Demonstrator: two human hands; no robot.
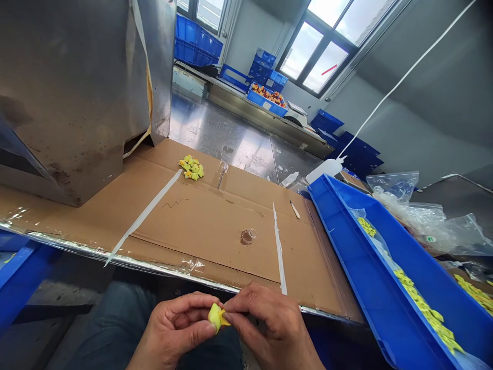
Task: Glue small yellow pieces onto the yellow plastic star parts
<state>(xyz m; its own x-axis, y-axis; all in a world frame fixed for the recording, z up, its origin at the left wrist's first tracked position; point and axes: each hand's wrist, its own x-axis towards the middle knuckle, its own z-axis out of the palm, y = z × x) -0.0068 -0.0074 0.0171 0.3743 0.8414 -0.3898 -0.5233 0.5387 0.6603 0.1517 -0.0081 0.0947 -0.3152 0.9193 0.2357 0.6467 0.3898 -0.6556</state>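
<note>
My left hand [181, 326] pinches a small yellow-green figure [214, 314] between thumb and fingers, in front of the table edge. At its right side, my right hand [267, 321] has thumb and forefinger closed on a little orange-yellow piece [223, 317] that touches the figure. Whether the two pieces are joined I cannot tell. On the cardboard [200, 221] beyond my hands stands a small clear cup [247, 236]. A cluster of similar yellow-green pieces with orange parts [191, 167] lies farther off to the left.
To the right stands a long blue bin [342, 257] with yellow-green pieces [419, 303] inside. A thin pointed tool [295, 209] and a white bottle [290, 179] lie near it. A large metal housing [77, 92] occupies the left side. Clear plastic bags [435, 221] lie beyond the bin.
</note>
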